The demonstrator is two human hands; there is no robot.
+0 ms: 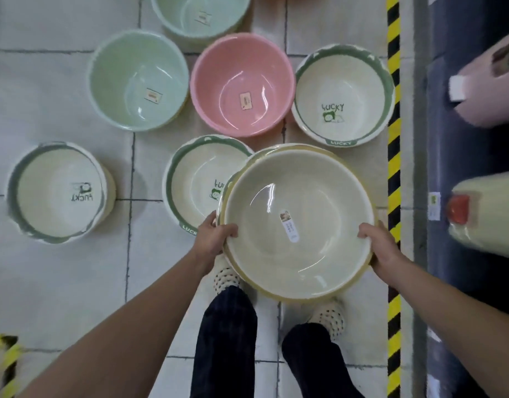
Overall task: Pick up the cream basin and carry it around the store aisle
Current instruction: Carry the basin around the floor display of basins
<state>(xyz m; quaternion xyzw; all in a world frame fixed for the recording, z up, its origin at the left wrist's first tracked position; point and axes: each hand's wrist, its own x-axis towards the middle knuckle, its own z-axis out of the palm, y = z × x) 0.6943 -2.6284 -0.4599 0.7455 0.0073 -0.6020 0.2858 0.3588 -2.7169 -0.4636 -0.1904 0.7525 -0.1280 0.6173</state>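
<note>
The cream basin [297, 222] is round, with a yellowish rim and a white label stuck inside it. It hangs above the white tiled floor, in front of my legs and spotted shoes. My left hand [214, 235] grips its left rim, fingers curled over the edge. My right hand [382, 247] grips its right rim the same way. The basin covers part of a green-rimmed "LUCKY" basin [196, 179] that stands on the floor behind it.
Several basins stand on the floor: a pink one [242, 84], a mint one [138, 80], another mint one [200, 17] at the top, and "LUCKY" basins at right [343, 94] and left [59, 192]. Yellow-black tape [393, 156] borders a dark shelf with goods on the right.
</note>
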